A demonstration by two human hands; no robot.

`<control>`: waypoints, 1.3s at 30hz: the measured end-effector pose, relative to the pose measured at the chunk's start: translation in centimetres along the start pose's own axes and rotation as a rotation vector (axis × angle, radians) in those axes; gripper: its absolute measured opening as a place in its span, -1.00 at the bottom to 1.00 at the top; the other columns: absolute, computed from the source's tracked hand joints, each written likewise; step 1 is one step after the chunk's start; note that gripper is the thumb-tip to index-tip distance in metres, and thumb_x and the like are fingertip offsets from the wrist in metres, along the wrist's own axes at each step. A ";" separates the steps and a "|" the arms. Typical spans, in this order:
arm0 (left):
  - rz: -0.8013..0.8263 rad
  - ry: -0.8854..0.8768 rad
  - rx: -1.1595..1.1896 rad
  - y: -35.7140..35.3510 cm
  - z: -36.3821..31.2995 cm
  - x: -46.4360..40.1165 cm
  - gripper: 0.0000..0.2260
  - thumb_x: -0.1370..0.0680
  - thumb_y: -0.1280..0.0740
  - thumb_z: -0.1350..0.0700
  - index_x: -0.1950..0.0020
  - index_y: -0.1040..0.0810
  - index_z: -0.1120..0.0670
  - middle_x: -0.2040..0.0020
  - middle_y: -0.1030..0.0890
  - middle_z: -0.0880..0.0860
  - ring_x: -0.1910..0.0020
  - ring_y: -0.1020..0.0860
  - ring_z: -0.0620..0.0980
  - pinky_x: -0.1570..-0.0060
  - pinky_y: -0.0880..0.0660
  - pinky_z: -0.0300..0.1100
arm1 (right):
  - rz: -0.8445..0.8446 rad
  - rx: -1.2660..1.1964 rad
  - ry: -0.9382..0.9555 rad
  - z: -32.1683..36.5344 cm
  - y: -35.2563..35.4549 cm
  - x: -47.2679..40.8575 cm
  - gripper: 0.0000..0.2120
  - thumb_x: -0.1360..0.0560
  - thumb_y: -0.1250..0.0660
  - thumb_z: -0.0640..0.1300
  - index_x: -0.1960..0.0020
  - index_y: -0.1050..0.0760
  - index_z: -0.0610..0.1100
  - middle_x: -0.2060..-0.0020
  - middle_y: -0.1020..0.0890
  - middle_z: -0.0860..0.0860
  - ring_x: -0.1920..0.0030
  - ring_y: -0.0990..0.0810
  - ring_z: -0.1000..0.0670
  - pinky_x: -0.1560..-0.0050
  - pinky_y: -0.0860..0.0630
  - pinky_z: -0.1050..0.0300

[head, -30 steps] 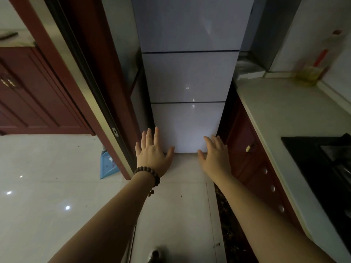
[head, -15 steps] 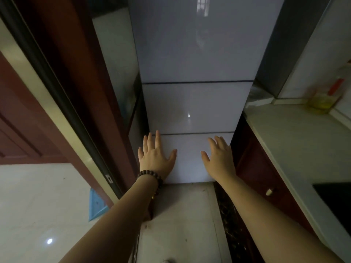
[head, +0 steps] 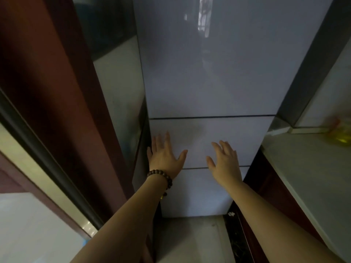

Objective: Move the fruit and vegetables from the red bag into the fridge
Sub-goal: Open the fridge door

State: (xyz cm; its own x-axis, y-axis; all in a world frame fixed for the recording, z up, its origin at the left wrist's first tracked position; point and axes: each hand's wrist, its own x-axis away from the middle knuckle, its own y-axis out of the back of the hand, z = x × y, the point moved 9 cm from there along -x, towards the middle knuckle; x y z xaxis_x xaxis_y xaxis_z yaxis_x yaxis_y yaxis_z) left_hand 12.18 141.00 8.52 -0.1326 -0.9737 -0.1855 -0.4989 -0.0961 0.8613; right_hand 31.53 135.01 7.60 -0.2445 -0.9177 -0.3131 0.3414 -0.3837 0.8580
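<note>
Fridge [head: 209, 73] stands shut straight ahead, between a red-brown door frame [head: 62, 92] and the tabletop [head: 311, 171]; left hand [head: 165, 156] and right hand [head: 226, 160], fingers spread and empty, reach before its middle drawer front [head: 197, 133].

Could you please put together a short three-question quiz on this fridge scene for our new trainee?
1. True or false: the fridge has a door standing open.
2. Which wrist wears the bead bracelet? A) left B) right C) neither
3. Fill in: the left hand and right hand have fingers spread and hold ____.

Key: 1 false, all three door fronts are closed. 2 A. 3 nothing; the red bag and produce are out of view.
</note>
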 end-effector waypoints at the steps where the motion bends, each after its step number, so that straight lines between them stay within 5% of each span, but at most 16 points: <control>1: -0.002 0.007 0.009 0.0 -0.1 -1.1 -0.21 -0.50 -0.12 -0.32 -0.53 0.22 -0.02 -0.55 0.15 0.06 -0.52 0.18 0.05 -0.47 0.11 0.09 | 0.003 0.002 0.003 0.0 -0.1 -0.9 -0.49 -0.55 -0.26 -0.05 -0.44 -0.27 -0.18 -0.45 -0.25 -0.22 -0.48 -0.11 -0.21 -0.45 -0.05 -0.21; 18: -0.340 0.088 0.456 7.3 -0.1 -18.1 0.14 -0.30 -0.51 -0.17 -0.52 0.25 0.14 -0.54 0.00 0.15 -0.50 -0.09 0.12 -0.44 -0.15 0.05 | -0.075 0.011 0.023 -2.0 3.3 -8.3 -0.49 -0.53 -0.28 -0.07 -0.44 -0.27 -0.16 -0.45 -0.25 -0.19 -0.47 -0.15 -0.19 -0.44 -0.12 -0.18; 21: -0.332 0.172 0.649 7.2 0.9 -19.3 0.08 -0.26 -0.57 -0.03 -0.53 0.10 0.09 -0.48 -0.17 0.13 -0.43 -0.23 0.13 -0.39 -0.25 0.02 | -0.086 0.019 0.024 -2.5 3.7 -7.9 -0.50 -0.54 -0.26 -0.05 -0.43 -0.28 -0.16 -0.44 -0.27 -0.20 -0.46 -0.17 -0.20 -0.42 -0.16 -0.22; 25: -0.303 0.192 0.636 7.7 1.9 -20.4 -0.08 -0.13 -0.60 -0.07 -0.32 -0.19 0.14 -0.26 -0.38 0.15 -0.23 -0.41 0.18 -0.18 -0.44 0.12 | -0.062 0.034 0.000 -2.9 3.9 -6.8 -0.47 -0.53 -0.29 -0.09 -0.45 -0.25 -0.15 -0.46 -0.24 -0.18 -0.48 -0.13 -0.18 -0.46 -0.09 -0.16; 39: -0.350 0.052 0.472 8.4 2.1 -12.9 -0.27 -0.28 -0.56 -0.09 -0.23 -0.27 0.22 -0.15 -0.45 0.18 -0.13 -0.47 0.22 0.02 -0.52 0.17 | -0.075 0.030 -0.056 0.1 6.3 -0.6 -0.47 -0.56 -0.23 -0.10 -0.48 -0.18 -0.11 -0.49 -0.15 -0.12 -0.50 -0.04 -0.11 -0.48 -0.04 -0.10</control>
State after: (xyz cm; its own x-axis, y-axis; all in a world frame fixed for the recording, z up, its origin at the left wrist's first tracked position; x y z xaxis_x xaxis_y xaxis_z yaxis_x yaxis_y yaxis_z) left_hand 7.89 153.15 17.14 0.1452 -0.9106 -0.3870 -0.8340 -0.3231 0.4473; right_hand 33.78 133.17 13.28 -0.3186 -0.8792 -0.3543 0.2931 -0.4468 0.8452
